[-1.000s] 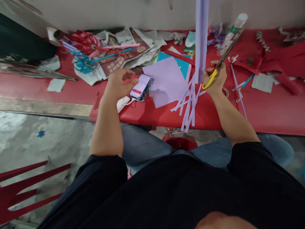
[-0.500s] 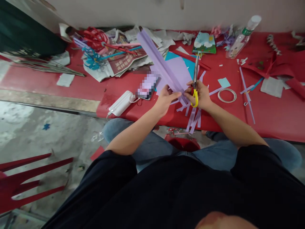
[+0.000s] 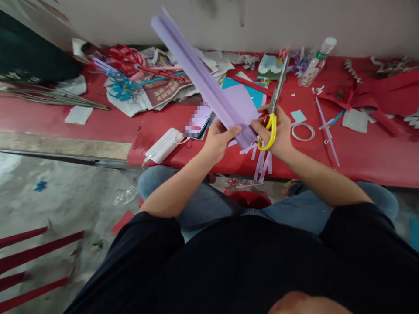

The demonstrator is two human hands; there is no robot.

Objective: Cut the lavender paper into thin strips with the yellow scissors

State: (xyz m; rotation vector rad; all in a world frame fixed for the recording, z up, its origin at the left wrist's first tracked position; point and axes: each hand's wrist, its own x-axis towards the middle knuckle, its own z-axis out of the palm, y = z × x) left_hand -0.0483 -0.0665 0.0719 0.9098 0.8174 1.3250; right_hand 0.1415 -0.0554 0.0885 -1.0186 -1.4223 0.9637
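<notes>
A long piece of folded purple paper [image 3: 203, 83] is held near its low end by the left hand [image 3: 216, 138], pinched between thumb and fingers. It is tipped up to the left, above the red table [image 3: 363, 152], and creases can be seen along its length. A pair of scissors [image 3: 278, 89] is gripped by the right hand [image 3: 277, 131], with yellow rings and shiny blades pointed up. The right thumb is seen by the paper's edge — whether it is touched cannot be told.

A clear bottle [image 3: 308, 76] with a white cap is stood near the wall. Small pale bits are seen inside, but the words on its green label are too blurry to be read. At the far left a dark green bag [image 3: 36, 52] is seen; what is in it is hidden, and its pale writing cannot be made out.

Thin purple strips [image 3: 259, 168] are spread under the hands, by a flat purple sheet [image 3: 240, 100]. A round ring of tape [image 3: 303, 138] is laid on the right — near a small blue square [image 3: 298, 116].
</notes>
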